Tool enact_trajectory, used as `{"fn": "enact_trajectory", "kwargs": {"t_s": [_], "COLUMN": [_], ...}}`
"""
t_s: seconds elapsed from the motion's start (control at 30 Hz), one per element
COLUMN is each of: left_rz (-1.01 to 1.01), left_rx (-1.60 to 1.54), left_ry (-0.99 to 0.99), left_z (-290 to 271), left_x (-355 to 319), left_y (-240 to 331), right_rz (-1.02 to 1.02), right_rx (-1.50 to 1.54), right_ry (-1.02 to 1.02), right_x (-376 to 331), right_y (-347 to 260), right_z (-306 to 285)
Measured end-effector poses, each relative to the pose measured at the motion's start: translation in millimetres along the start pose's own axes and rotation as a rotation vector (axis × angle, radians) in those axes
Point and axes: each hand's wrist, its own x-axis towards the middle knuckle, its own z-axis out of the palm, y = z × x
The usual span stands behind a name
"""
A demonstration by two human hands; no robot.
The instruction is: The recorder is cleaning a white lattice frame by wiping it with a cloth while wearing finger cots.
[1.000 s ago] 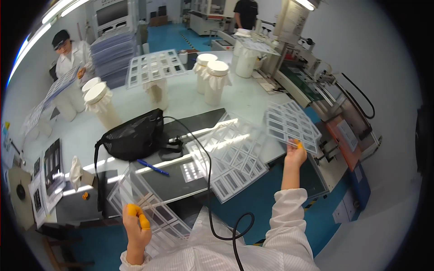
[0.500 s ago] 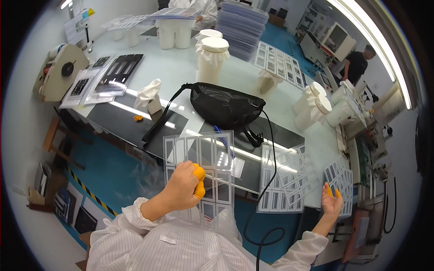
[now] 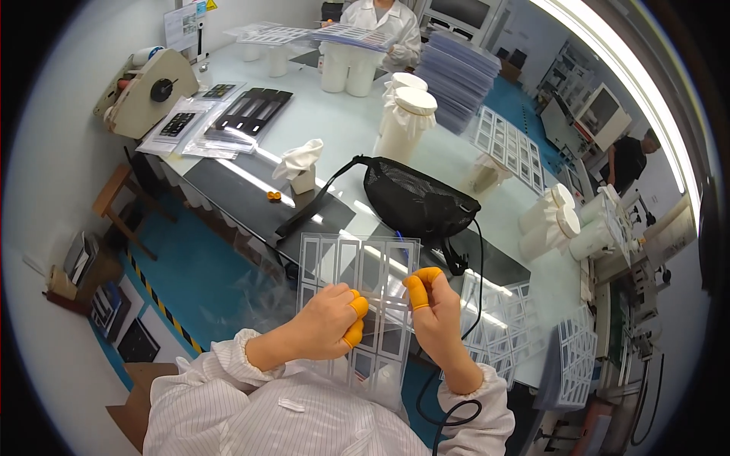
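A transparent plastic tray (image 3: 365, 262) with rows of white-edged rectangular cells lies in front of my body, at the near edge of the table. Over its middle is my left hand (image 3: 327, 323), its fingers curled in and yellow-orange finger cots on the fingertips. Whatever that hand may grip is hidden. By the tray's right edge, my right hand (image 3: 437, 311) is closed in a pinch, with cots on thumb and forefinger; I cannot make out what is between them. More such trays (image 3: 498, 323) lie overlapping to the right, beside an upright-leaning stack of trays (image 3: 570, 365).
Beyond the tray lies a black mesh pouch (image 3: 414, 197) with a black cable (image 3: 480, 266). Cloth-covered white containers (image 3: 407, 121) stand farther back, near a tall stack of plastic trays (image 3: 456, 80). A co-worker (image 3: 388, 26) stands at the far side; another person (image 3: 627, 163) is at right.
My right hand has moved left from the tray stack at the right to the tray before me, and its fingers have closed. The view has shifted, while my left hand stays over the tray.
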Motion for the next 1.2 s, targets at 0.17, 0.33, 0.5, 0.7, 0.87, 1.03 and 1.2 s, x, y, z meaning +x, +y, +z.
{"fn": "enact_trajectory", "kwargs": {"t_s": [0.17,0.33,0.5,0.7,0.87,1.03,1.2], "left_rz": [-0.033,-0.207,-0.426,-0.771,-0.872,-1.094,-0.755], "left_rx": [0.054,0.016,-0.088,-0.462,0.167,0.485,0.380], "left_ry": [-0.048,-0.317,-0.789,-1.047,-0.963,-1.051,-1.369], "left_z": [-12.6,-24.8,-33.2,-16.0,-21.5,-20.3,28.0], "left_x": [-10.6,-24.8,-57.9,-99.9,-101.6,-240.4,-295.5], "left_y": [2.2,5.2,4.7,-32.7,-76.5,-185.9,-164.8], "right_rz": [-0.101,-0.212,-0.150,-0.209,-0.261,-0.295,-0.174], "right_rx": [-0.043,-0.192,-0.052,0.050,0.294,0.393,0.599], "right_ry": [0.113,0.149,0.193,0.322,0.530,0.663,0.677], "right_x": [-1.2,2.4,2.3,13.6,38.7,58.1,74.1], "right_y": [-6.4,6.1,16.7,9.0,-8.9,-17.9,-7.2], "right_z": [24.3,28.6,31.0,31.1,21.1,-26.6,-72.7]}}
